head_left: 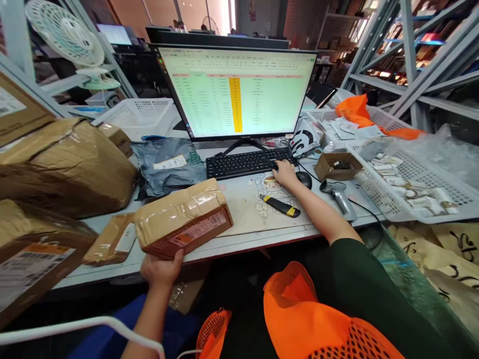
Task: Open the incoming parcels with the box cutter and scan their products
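My left hand (161,268) grips a taped cardboard box (183,214) from below at its near left corner. The box is tilted over the desk's front edge, and a printed label shows on its near side. At the right end of the black keyboard (243,163) rests my right hand (285,172), fingers stretched over the keys and holding nothing. A black mouse (304,179) sits just right of that hand. Below it on the desk mat lies a black and yellow utility knife (280,205). Behind the keyboard a monitor (209,94) displays a spreadsheet with one yellow column.
Larger cartons (67,169) and a grey plastic mailer (168,167) crowd the left side. To the right are a small open box (339,167), a barcode scanner (339,199) and a white basket (407,212) of small rolls. A fan (65,32) hangs upper left.
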Tool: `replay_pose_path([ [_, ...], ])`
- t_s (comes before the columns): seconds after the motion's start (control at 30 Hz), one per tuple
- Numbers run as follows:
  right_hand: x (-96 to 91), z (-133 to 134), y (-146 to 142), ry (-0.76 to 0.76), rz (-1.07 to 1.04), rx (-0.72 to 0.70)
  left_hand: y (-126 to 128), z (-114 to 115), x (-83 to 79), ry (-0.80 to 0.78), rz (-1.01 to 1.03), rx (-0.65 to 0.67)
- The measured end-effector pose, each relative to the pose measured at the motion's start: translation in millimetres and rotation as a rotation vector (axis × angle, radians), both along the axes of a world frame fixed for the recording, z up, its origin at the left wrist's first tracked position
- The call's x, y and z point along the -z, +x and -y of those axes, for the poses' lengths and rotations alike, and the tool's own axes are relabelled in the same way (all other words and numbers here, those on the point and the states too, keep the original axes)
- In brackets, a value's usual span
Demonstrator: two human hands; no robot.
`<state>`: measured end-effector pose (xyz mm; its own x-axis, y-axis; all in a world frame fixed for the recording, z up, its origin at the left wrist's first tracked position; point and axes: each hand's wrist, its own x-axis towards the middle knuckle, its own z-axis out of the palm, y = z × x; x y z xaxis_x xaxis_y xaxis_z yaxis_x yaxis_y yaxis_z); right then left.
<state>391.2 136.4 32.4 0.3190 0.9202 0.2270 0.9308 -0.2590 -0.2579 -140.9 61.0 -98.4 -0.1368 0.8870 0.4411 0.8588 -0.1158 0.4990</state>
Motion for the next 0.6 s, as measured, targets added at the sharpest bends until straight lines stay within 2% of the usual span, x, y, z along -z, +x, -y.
replay_pose_path([
  [0.1,1.0,-13,-3,-0.004,0.036,0.029,2,3,0.8,0.072,-0.047,-0.078],
  [0.23,-5.7,-20,-8,-0.032,0.082,0.055,5,6,-0.6,0.109,-0.078,-0.067],
  [0.3,-10.9,-13,-10,-0.041,0.084,0.047,4,6,-1.3,0.111,-0.069,-0.039],
  [0.37,-13.8,8,-14,-0.065,0.045,-0.005,1,4,-4.0,0.119,-0.006,-0.001],
  [0.47,-8.0,61,-22,-0.163,-0.028,-0.159,2,-1,-18.8,0.156,0.208,0.009],
  [0.53,3.3,101,-30,-0.203,-0.022,-0.242,12,0,-39.3,0.219,0.365,-0.052],
  [0.6,17.7,133,-38,-0.161,0.003,-0.275,32,5,-67.4,0.367,0.413,-0.122],
])
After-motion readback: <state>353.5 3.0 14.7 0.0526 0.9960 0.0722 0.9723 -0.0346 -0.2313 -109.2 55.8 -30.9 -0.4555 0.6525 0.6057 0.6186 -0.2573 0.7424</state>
